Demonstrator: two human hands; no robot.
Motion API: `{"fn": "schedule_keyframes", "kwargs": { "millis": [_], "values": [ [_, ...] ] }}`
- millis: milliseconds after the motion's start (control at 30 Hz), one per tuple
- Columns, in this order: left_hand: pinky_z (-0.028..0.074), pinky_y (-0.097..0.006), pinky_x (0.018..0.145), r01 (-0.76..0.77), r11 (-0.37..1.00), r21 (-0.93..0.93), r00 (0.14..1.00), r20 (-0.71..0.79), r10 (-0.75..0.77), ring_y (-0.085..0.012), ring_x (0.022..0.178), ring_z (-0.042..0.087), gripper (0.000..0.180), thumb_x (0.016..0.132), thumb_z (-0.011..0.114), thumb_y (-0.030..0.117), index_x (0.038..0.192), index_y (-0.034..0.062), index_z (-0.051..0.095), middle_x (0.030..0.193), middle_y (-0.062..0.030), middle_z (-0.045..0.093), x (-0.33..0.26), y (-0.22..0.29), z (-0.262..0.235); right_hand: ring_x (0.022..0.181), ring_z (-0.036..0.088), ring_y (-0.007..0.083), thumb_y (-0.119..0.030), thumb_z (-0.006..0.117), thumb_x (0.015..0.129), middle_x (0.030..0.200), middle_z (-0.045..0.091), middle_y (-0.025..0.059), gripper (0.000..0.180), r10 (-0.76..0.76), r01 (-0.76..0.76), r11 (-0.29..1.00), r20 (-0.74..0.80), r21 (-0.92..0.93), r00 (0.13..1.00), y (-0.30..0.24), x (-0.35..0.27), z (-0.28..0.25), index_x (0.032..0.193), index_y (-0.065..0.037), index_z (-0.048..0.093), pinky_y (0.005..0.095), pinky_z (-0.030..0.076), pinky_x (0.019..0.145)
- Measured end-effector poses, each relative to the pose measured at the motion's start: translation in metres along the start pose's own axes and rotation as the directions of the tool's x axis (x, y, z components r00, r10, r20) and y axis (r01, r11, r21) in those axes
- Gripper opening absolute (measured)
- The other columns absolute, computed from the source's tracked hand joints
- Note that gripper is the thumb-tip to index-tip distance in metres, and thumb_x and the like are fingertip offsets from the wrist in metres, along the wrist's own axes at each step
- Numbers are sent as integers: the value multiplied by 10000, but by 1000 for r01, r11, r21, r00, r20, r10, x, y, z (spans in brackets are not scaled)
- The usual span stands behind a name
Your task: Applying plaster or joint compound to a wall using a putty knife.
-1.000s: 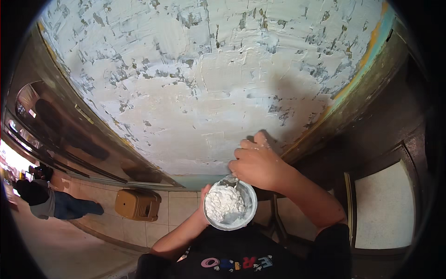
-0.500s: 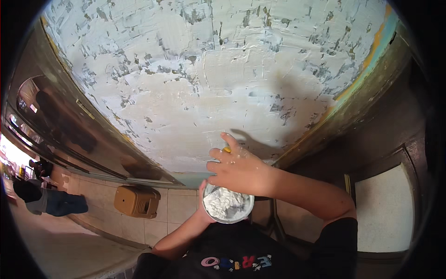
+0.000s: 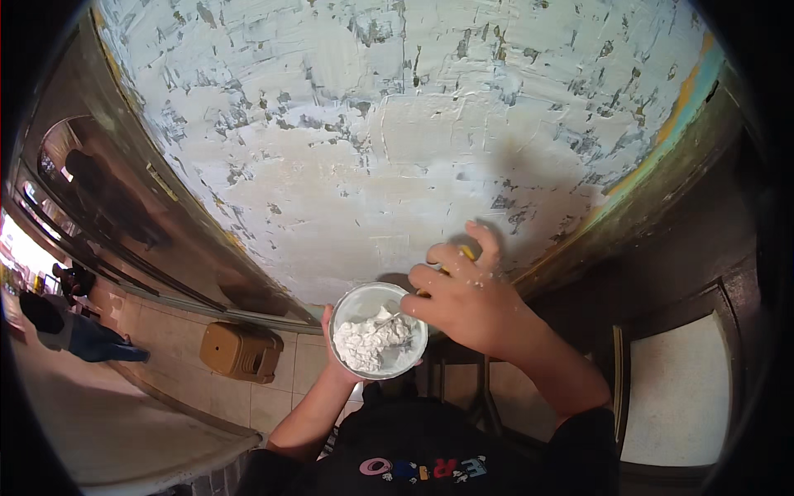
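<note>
My left hand is wrapped round the side of a round white tub, holding it up in front of the wall. Lumpy white putty lies inside the tub. My right hand, specked with white, is closed on a putty knife whose yellow handle shows between the fingers. Its blade seems to reach over the rim into the putty, though the fingers hide most of it. Beyond both hands rises the wall, coated in patchy white putty with grey spots showing through.
A brown plastic stool stands on the tiled floor at left. Farther left is another person in blue trousers. Dark glossy panels flank the wall on the left; a dark frame with a pale panel stands at right.
The tub in my left hand has moved left and up, and more of its inside shows. My right hand has shifted right with the putty knife and turned, no longer covering the tub's far rim.
</note>
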State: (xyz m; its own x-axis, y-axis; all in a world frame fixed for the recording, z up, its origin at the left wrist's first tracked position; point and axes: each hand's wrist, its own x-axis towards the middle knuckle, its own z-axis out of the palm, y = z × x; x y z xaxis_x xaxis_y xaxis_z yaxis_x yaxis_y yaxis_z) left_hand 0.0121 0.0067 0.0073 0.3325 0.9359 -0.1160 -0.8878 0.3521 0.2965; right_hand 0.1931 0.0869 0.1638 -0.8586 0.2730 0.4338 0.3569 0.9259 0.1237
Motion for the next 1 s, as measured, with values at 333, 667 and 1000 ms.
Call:
{"fn": "schedule_keyframes", "kwargs": {
  "millis": [333,667,1000],
  "values": [
    [323,-767,944,-38,964,-262,989,126,74,-449,1301,395,1008,712,452,827,1467,171,327,1482,-166,355,2,2,-5,873,513,187,-189,707,682,809,542,-22,104,189,-167,963,90,-210,978,15,-5,6,764,-177,643,452,337,848],
    [366,-721,933,-253,961,-113,967,-13,253,-441,1244,443,961,744,423,805,1443,149,362,1439,-172,402,2,1,-5,912,573,229,-272,647,838,834,599,17,113,288,-316,948,309,42,906,20,-21,41,863,-162,640,491,393,829],
    [430,-542,983,-445,888,-119,891,-158,426,-357,1219,495,858,808,394,732,1419,129,399,1390,-134,465,6,-9,-22,915,574,241,-316,630,872,831,586,-9,148,290,-361,924,384,125,877,-9,-45,54,927,-183,595,488,402,793]
  ]
}}
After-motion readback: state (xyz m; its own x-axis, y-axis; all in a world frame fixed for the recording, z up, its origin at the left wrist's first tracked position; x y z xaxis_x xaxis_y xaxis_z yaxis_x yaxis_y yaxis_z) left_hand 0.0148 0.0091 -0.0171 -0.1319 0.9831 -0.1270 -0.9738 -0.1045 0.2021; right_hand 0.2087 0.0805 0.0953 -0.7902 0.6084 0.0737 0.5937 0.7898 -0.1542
